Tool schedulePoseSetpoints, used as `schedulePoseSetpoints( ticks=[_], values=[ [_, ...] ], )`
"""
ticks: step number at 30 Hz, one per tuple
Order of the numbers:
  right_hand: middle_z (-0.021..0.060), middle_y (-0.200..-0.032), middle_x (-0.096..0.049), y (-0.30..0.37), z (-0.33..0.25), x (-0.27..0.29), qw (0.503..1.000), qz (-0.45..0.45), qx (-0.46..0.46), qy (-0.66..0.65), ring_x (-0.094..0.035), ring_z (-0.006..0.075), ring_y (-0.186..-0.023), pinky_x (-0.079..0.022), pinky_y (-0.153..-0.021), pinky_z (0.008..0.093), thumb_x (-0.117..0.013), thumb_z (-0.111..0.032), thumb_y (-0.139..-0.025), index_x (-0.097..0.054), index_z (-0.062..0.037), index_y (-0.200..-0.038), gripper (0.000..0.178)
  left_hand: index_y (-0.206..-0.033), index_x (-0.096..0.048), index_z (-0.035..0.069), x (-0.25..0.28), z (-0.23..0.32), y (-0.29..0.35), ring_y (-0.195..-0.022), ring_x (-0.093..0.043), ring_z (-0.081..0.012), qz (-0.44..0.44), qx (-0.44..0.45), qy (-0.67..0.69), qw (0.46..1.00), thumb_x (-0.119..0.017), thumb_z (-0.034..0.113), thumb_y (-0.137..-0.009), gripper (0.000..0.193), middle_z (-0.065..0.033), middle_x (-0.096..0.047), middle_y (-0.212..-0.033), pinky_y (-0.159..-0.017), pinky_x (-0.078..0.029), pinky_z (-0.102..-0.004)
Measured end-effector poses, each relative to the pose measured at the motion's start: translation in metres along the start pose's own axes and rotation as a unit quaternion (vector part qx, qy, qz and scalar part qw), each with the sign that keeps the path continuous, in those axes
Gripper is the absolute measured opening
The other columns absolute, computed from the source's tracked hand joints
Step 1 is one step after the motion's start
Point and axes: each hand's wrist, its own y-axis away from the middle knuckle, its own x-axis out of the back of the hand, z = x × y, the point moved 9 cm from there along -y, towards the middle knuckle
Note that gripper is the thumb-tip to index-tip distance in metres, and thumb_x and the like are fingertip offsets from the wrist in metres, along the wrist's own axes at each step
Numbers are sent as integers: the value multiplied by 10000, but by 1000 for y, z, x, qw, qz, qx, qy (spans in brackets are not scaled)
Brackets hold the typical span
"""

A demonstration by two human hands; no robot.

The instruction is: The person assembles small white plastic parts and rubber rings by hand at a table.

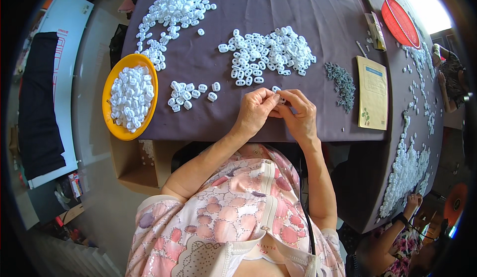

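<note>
My left hand (255, 112) and my right hand (299, 117) meet over the front edge of the cloth-covered table (218, 120). Their fingertips pinch a small white oval plastic piece (282, 100) with dark holes, partly covered by the fingers. Another such piece (276, 89) shows just beyond the fingertips; I cannot tell whether it is touched. Farther off lies a wide heap of the same white pieces (273, 50). A smaller group of white pieces (183, 96) rests left of my hands. To the right is a pile of tiny grey parts (341, 85), too small to make out.
An orange bowl (106, 112) full of white pieces sits at the left table edge, above a cardboard box (131, 170). More pieces (176, 6) spread at the far left. A yellow packet (372, 93) and red basket (400, 21) are right. Another person's hand (412, 205) touches white pieces.
</note>
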Motion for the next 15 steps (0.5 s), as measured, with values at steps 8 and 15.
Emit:
schedulePoseSetpoints(
  ticks=[8, 15],
  values=[
    [90, -875, -615, 3, 6, -3, 1000, 3, -18, 6, -623, 205, -719, -495, -622, 280, -623, -4, -709, -627, -29, -970, 262, -820, -589, -47, 5, -5, -3, -657, -608, -98, -8, 28, -15, 999, -529, 115, -894, 188, -67, -617, -746, -576, -553, -232],
    [109, -872, -617, 5, 4, -5, 1000, 13, 1, 28, -632, 248, -737, -510, -629, 302, -617, 7, -712, -623, -16, -925, 214, -838, -580, -36, 8, -16, -3, -660, -601, -100, -11, 26, -20, 999, -519, 125, -902, 184, -60, -600, -744, -588, -551, -237]
  ],
)
